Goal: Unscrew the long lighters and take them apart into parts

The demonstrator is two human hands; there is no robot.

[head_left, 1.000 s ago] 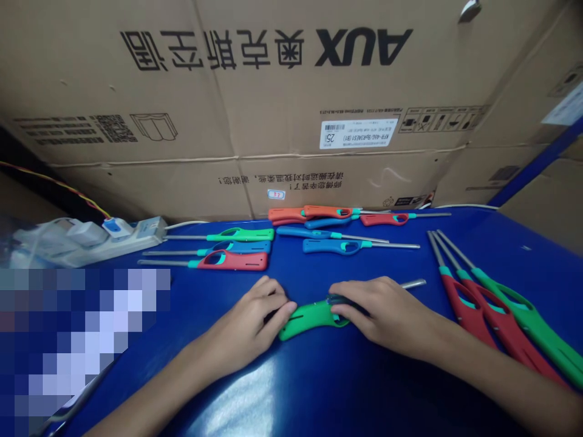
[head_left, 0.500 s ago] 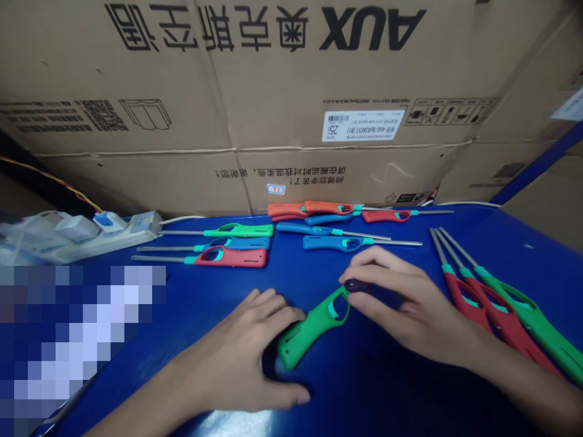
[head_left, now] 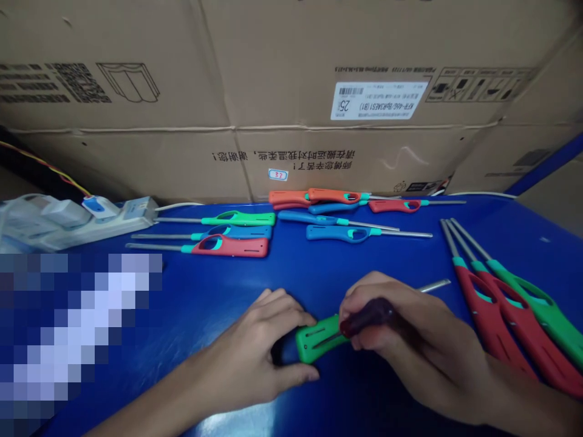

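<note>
A green gas lighter [head_left: 314,335] lies on the blue table in front of me, its metal tube showing beyond my right hand. My left hand [head_left: 259,343] grips the lighter's butt end, fingers on the far side and thumb on the near side. In my right hand [head_left: 401,340] is a screwdriver [head_left: 371,315] with a dark handle. Its thin shaft slants down to the left over the green handle; I cannot tell whether the tip sits in a screw. The lighter's trigger part is hidden under my right hand.
Left-back lie green, blue and red lighters [head_left: 232,246]. Orange, blue and red lighters [head_left: 339,233] lie along the cardboard box [head_left: 282,73]. Two red lighters and a green one [head_left: 542,315] fan out at right. A power strip [head_left: 100,224] with plugs stands at left.
My right hand has turned and brought the screwdriver over the lighter's handle. The lighter has swung to lie flatter, and my left thumb has closed toward it. The view has tilted down.
</note>
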